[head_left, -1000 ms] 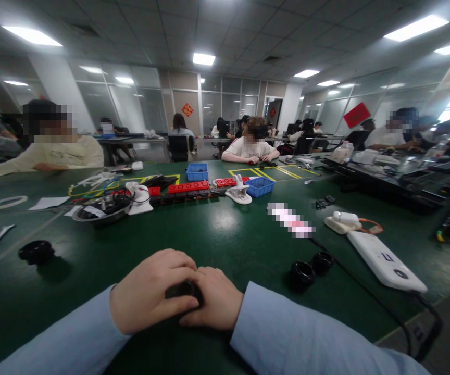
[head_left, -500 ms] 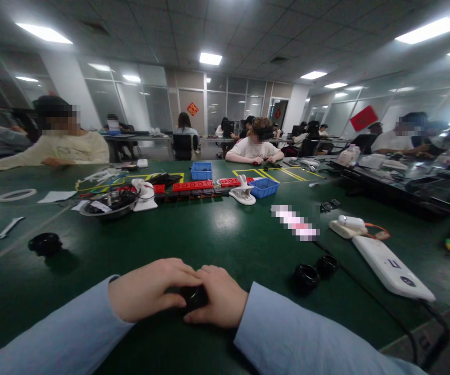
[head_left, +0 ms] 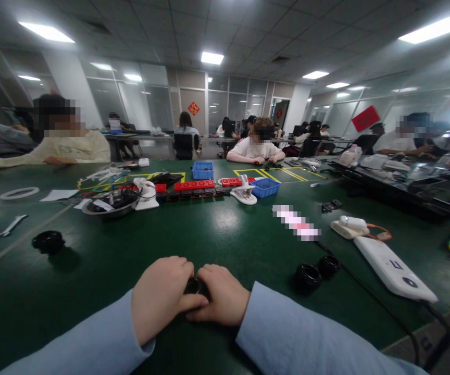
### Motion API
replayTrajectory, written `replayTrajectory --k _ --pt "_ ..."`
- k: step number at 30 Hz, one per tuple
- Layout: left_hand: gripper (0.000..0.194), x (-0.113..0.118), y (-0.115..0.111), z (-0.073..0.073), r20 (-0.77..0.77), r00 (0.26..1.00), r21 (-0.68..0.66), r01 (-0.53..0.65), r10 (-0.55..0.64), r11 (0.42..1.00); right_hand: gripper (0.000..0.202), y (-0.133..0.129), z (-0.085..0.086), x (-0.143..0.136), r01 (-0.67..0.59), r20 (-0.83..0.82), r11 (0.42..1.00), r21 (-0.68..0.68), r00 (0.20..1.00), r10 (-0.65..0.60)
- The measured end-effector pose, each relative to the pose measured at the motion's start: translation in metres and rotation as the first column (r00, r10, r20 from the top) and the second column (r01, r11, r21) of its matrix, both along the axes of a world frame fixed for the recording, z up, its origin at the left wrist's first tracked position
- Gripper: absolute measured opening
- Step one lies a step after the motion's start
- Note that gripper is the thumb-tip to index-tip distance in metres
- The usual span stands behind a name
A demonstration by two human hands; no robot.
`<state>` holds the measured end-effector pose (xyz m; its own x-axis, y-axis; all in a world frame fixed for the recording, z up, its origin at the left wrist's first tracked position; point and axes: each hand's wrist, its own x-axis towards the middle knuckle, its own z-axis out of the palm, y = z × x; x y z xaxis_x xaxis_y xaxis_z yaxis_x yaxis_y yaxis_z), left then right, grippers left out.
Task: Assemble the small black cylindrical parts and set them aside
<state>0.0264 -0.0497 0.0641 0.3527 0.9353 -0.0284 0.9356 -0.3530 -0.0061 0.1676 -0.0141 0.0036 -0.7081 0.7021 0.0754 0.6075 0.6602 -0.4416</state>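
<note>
Close to the table's front, a glossy black round fitting (head_left: pixel 194 286) is held between my two hands, and only a bit of its rim and hollow top shows. My left hand (head_left: pixel 161 290) curls around its left side, the thumb lying across the near side. From the right, my right hand (head_left: pixel 224 292) grips it with the thumb below and fingers bent over the far side. Two similar black fittings, one (head_left: pixel 308 277) in front of the other (head_left: pixel 328 266), stand to the right. Another black fitting (head_left: pixel 48 242) lies off to the left.
A wrench (head_left: pixel 12 226) lies at left, near a metal bowl (head_left: pixel 111 209) of cables. Red power strips (head_left: pixel 194 186), a white clamp stand (head_left: pixel 244 191) and blue bins (head_left: pixel 264 188) line the middle. A white power bank (head_left: pixel 395 268) with a black cable lies right. People sit around.
My left hand has shifted right and turned, its wrist now steeper and its fingers wrapped further round the fitting. My right hand has stayed nearly in place. The fitting's hollow top shows more.
</note>
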Motion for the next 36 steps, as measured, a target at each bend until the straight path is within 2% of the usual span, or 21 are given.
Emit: replayTrajectory --k 4,8,15,18,19,21,23,25,27,29,36 --pt "0.053 0.001 0.002 -0.007 -0.065 0.998 0.106 0.031 -0.024 0.994 0.045 -0.001 0.003 0.0 0.001 0.018 1.0 0.002 1.0 -0.001" --pt "0.063 0.001 0.003 -0.01 -0.13 0.992 0.127 0.017 -0.001 0.992 0.045 -0.001 0.004 0.001 0.006 0.011 1.0 -0.006 1.0 -0.006" --pt "0.059 0.001 -0.004 0.004 -0.152 0.986 0.037 -0.062 0.067 0.997 0.047 0.002 -0.002 0.002 -0.02 -0.003 1.0 0.003 1.0 0.02" --pt "0.046 -0.007 -0.003 0.012 -0.04 0.995 0.062 -0.086 0.089 0.994 0.048 0.002 -0.001 0.003 -0.02 0.001 1.0 -0.001 1.0 0.02" --pt "0.041 -0.011 -0.001 0.014 0.034 0.998 0.05 -0.047 0.045 0.998 0.048 0.001 -0.001 0.003 -0.02 0.001 1.0 -0.004 1.0 0.02" --pt "0.031 -0.02 0.005 0.017 0.237 0.964 -0.034 0.135 -0.123 0.99 0.052 0.001 -0.001 0.003 -0.026 -0.018 1.0 -0.007 1.0 0.026" --pt "0.027 -0.029 0.012 0.016 0.455 0.849 -0.136 0.364 -0.269 0.921 0.06 0.001 -0.001 0.004 -0.042 -0.055 0.999 -0.007 0.998 0.042" --pt "0.032 -0.034 0.018 0.014 0.582 0.752 -0.204 0.504 -0.31 0.839 0.064 0.001 -0.001 0.004 -0.056 -0.081 0.998 -0.005 0.995 0.056" --pt "0.035 -0.036 0.021 0.011 0.597 0.739 -0.26 0.545 -0.31 0.797 0.061 0.002 -0.001 0.004 -0.064 -0.077 0.998 -0.005 0.995 0.063" --pt "0.037 -0.036 0.022 0.009 0.569 0.759 -0.294 0.548 -0.317 0.783 0.059 0.002 0.0 0.004 -0.069 -0.06 0.998 -0.004 0.996 0.069" --pt "0.039 -0.031 0.018 0.008 0.455 0.815 -0.241 0.501 -0.359 0.832 0.049 0.002 0.001 0.003 -0.062 -0.018 0.998 -0.011 0.998 0.061"
